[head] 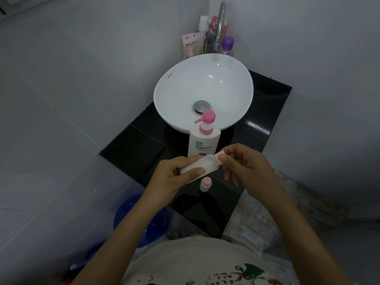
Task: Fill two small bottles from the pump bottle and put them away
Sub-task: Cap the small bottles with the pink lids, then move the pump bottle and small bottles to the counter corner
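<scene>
A white pump bottle [203, 144] with a pink pump head stands on the black counter [133, 149] in front of the sink. My left hand [176, 175] holds a small translucent bottle [202, 164] lying nearly sideways, with whitish liquid inside. My right hand [244, 163] pinches the pink cap [220, 157] at that bottle's neck. A second small bottle [205, 184] with a pink cap stands upright on the counter just below my hands.
A white bowl sink [178, 93] with a metal drain sits behind the pump bottle. Toiletries [194, 45] and a purple-capped bottle [227, 46] crowd around the tap [220, 23] at the back. A blue bucket [127, 214] stands on the floor at the left.
</scene>
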The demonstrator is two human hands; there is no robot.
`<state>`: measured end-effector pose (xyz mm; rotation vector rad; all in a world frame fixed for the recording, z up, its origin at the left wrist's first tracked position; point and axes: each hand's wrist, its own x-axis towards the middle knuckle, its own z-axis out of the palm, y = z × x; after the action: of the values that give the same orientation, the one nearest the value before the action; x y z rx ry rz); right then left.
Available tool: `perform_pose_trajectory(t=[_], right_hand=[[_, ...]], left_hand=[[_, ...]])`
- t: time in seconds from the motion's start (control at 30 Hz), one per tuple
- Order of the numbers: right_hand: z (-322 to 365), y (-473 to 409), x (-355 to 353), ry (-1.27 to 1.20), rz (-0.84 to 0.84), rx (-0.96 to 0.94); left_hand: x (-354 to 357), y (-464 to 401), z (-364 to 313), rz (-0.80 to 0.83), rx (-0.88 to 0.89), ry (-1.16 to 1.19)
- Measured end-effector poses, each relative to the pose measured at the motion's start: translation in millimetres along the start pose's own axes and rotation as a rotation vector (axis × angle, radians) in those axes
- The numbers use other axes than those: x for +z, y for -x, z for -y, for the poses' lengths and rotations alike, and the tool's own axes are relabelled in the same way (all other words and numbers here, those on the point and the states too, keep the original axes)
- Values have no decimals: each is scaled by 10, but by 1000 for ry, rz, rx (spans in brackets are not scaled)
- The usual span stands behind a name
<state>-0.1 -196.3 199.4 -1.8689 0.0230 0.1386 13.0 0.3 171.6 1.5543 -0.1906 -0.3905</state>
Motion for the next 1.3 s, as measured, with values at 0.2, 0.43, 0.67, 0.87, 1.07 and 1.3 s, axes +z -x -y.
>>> perform_pose_trajectory(t=[0.2,0.43,0.67,0.87,1.07,1.3], right_hand=[[-100,-38,127,70,-10,12],[-182,-68,117,119,-137,34],[-334,-7,-61,129,-215,127],[-541,-41,-27,134,-206,178],[-775,-283,-41,203,-176,209],[-1075,-856,-92,318,-48,176]], left_hand=[[-129,-73,149,38,-16,-234],[-211,-221,743,29,-160,-635],[-147,-369,1178,21,-221,-616],[-170,-430,1279,48,-197,-624],[-358,-505,1210,91,-247,-635],[-534,-889,771,-117,-108,-478]])
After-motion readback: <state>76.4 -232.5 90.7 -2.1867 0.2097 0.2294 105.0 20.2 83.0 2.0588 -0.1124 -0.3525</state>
